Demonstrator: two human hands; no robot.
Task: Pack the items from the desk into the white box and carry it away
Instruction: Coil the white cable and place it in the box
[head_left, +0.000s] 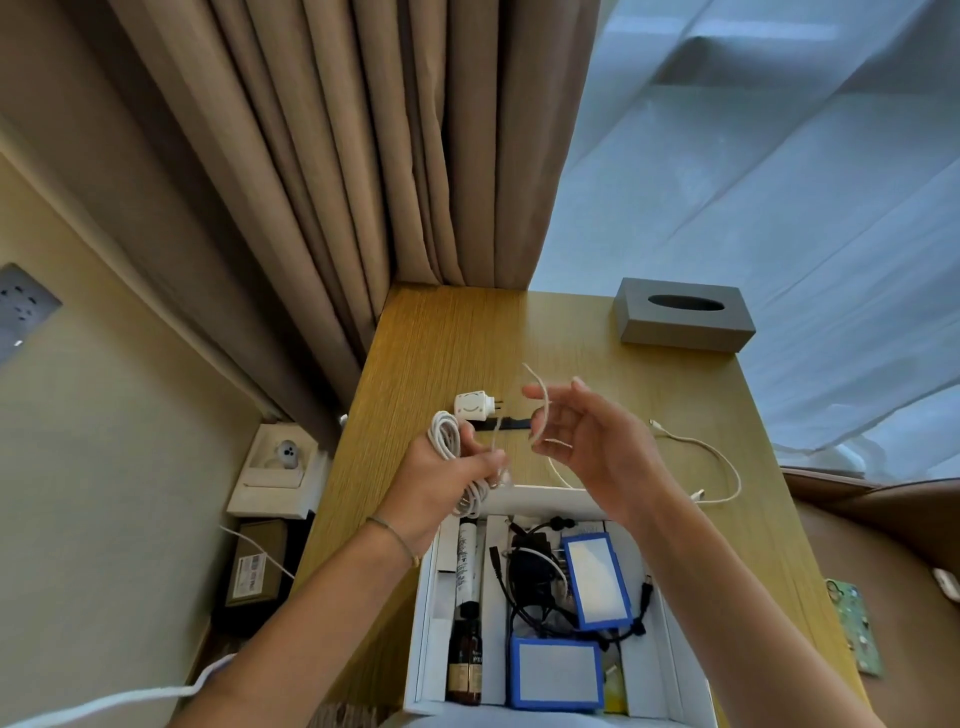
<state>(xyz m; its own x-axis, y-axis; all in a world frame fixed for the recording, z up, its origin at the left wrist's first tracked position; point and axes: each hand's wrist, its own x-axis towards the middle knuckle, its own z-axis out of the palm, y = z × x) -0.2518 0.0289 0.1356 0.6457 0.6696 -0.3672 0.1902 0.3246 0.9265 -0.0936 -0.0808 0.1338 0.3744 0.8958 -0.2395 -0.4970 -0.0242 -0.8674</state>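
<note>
We are mid-pack, coiling a white cable (448, 441) above the desk (441, 338). Left hand (441, 475) grips the wound loops, fingers curled round the bundle. Right hand (582, 436) hangs just beside it, fingers loosely spread, the cable's free tail draped over them, not clamped. Both hands hover over the far edge of the white box (423, 613), which sits on the near end of the desk.

Box already holds two blue-edged packs (556, 673), a tangle of black leads, a marker and small dark bottles (labels too small to read).

Not yet packed, by our reckoning: white plug adapter (471, 406) with a dark strip beside it, and a second white cable (711, 457) lying loose to the right. Grey tissue box (683, 322) at the far corner, probably not ours.

Next move, as we judge it: wind the tail onto the coil, lower the bundle into a free gap in the box, then reach for the adapter.
</note>
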